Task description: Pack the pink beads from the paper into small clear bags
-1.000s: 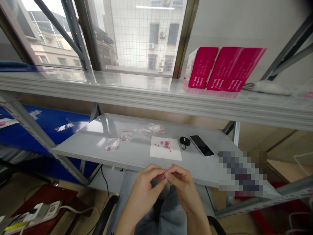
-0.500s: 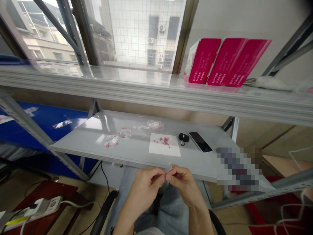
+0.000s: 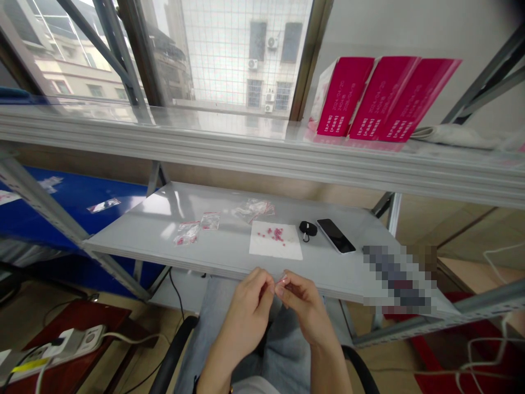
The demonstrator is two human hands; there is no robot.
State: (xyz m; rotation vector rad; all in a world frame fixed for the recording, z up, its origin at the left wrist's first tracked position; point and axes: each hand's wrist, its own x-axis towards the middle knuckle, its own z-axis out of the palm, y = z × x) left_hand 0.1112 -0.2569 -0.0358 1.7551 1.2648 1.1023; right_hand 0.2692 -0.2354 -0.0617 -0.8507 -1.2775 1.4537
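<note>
Head view: right hand (image 3: 302,295) pinches thin clear plastic (image 3: 283,279).

Left hand (image 3: 251,301): curled inward | right hand (image 3: 301,297): thumb-to-finger pinch | nearly touching

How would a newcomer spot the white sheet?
Find the magenta boxes on the upper shelf, then look down to the grey tabletop below. There, between the clear plastic bags and the black case, lies the white sheet. Unlike its neighbours, it is flat, white and opaque, with small pink pieces scattered on top.
</note>
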